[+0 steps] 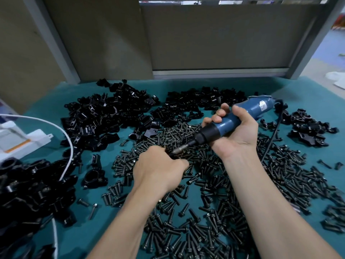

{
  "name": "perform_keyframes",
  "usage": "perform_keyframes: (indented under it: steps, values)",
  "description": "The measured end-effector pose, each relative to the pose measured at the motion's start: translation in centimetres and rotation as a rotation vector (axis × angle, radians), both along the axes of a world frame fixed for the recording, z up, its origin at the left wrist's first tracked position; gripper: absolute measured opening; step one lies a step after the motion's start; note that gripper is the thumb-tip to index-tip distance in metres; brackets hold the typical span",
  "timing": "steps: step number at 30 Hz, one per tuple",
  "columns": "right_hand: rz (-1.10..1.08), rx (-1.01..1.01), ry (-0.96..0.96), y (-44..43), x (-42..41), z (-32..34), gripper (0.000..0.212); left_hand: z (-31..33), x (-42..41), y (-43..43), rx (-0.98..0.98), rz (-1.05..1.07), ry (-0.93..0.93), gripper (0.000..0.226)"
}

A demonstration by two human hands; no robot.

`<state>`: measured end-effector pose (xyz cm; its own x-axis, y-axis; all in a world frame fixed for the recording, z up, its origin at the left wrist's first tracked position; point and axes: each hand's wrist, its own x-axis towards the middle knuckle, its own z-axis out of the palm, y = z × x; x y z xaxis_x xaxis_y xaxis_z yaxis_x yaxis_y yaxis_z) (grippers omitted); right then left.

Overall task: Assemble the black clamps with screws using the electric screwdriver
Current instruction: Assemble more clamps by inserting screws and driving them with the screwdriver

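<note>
DESK: What am I looking at?

OPERATOR: On my feed, two bare hands work over a teal mat point(308, 94). The right hand point(235, 135) is wrapped fully round the blue driver point(246, 114), thumb on top and fingers curled round the barrel. The tool slants down to the left, and its bit point(179, 149) meets the left hand point(158, 169).

DESK: And the left?

OPERATOR: It is closed like a fist, knuckles up, fingers curled round a black part point(173, 157) at the tip of the bit. Only a sliver of it shows, so I cannot tell whether it is a clamp or a screw.

DESK: Where is the stock?

OPERATOR: Screws point(233, 184) lie loose across the middle and near side of the mat, under and around both forearms. Clamps point(104, 116) sit in heaps: one at far left, a second heap point(196, 101) at far centre behind the driver, a third heap point(308, 128) at right, and a fourth heap point(28, 193) at near left. A single clamp point(94, 177) lies apart, left of the left hand.

DESK: Anything else in frame?

OPERATOR: The driver's black cord point(274, 134) trails from its rear across the screws. A white box point(18, 141) sits at the left edge, and a white cable point(71, 148) arcs over the near-left heap.
</note>
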<state>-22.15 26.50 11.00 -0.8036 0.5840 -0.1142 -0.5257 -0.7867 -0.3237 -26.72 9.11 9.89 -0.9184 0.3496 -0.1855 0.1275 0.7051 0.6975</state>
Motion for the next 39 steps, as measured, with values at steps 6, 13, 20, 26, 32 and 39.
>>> perform_keyframes:
  steps: [6,13,20,26,32,39]
  values:
    - [-0.075,-0.121,-0.004,1.6,1.3,0.2,0.015,0.4,-0.8,-1.8,-0.092,0.077,0.132,0.030]
    - [-0.041,-0.058,-0.314,1.1,1.2,1.0,0.066,0.4,-1.1,-2.5,0.423,0.323,0.205,0.051]
    - [-0.021,0.682,-0.963,-0.7,0.5,-0.2,0.037,-0.5,-1.6,-2.4,0.597,0.337,0.178,0.048]
    - [-0.259,1.502,-1.432,-2.1,2.2,0.1,0.035,-0.9,-1.7,-2.4,0.659,0.281,0.220,0.040]
    - [0.046,1.923,-1.118,-4.7,4.2,0.2,0.019,-0.8,-1.2,-2.3,0.615,0.228,0.313,0.012]
    - [0.249,2.049,-1.102,-4.3,5.9,0.6,0.019,-1.9,-1.7,-2.1,0.591,0.206,0.301,0.033]
